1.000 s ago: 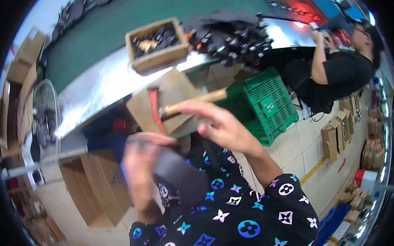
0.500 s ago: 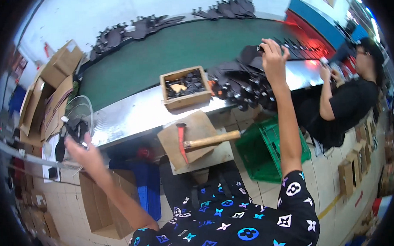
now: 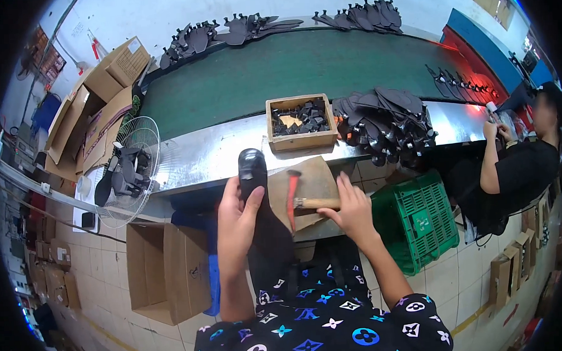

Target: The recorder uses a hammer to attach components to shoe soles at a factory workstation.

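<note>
My left hand [image 3: 238, 217] is closed around a black shoe sole [image 3: 265, 207], held upright with its glossy heel end at the top. Beside it, a hammer [image 3: 313, 203] with a red head and wooden handle lies on a brown board [image 3: 318, 174] in front of me. My right hand [image 3: 354, 211] is at the end of the hammer handle, thumb along it and fingers stretched out and apart; the palm side is hidden. A wooden box [image 3: 301, 142] of small black pieces stands on the metal bench edge. To its right lies a pile of dark soles [image 3: 384, 119].
A green belt [image 3: 277, 67] runs behind the metal edge, more soles along its far side. A wire fan guard [image 3: 132, 171] and cardboard box [image 3: 167, 272] are left. A green crate [image 3: 419, 220] stands right, near a co-worker [image 3: 518, 142] in black.
Both hands have come in to the middle: the left from the fan side, now holding a sole; the right down from the pile to the hammer handle. The view has shifted.
</note>
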Demonstrator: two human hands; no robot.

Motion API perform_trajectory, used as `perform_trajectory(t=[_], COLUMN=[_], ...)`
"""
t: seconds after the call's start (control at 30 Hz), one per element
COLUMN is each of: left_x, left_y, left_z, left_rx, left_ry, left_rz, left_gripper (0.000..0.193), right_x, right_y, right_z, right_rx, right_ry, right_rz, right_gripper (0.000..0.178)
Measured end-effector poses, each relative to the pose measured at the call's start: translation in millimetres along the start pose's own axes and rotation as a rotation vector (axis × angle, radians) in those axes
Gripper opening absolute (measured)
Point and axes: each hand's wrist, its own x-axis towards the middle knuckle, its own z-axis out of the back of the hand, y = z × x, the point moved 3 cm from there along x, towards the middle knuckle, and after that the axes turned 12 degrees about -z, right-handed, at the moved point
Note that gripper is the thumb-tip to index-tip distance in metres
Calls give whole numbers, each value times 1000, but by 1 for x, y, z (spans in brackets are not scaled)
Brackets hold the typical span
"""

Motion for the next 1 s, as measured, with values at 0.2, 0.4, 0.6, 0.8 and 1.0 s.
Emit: perform_trajectory(t=[0.2,0.4,0.6,0.8,1.0], left_x=[8,73,231,241,147], left_y=[81,79,147,140,45], left_z=[-35,-57,-82,-90,-88], left_rx=[544,925,1102,1084,600], left_ry=[45,62,196,230,49], left_rz=[-171,-419,-450,-421,-849], left_gripper=[58,61,18,13,11], right_x=[-84,-169,-160,-135,-77], right_y=[-60,-87,-80,-74,-44], right_z=[-12,12,26,40,80], right_rx=[379,643,1160,1152,1181], right_ry=[161,-28,23,-13,102], right_rz=[-632,-733,-1002,-841,-558], right_gripper=[34,41,40,29,40])
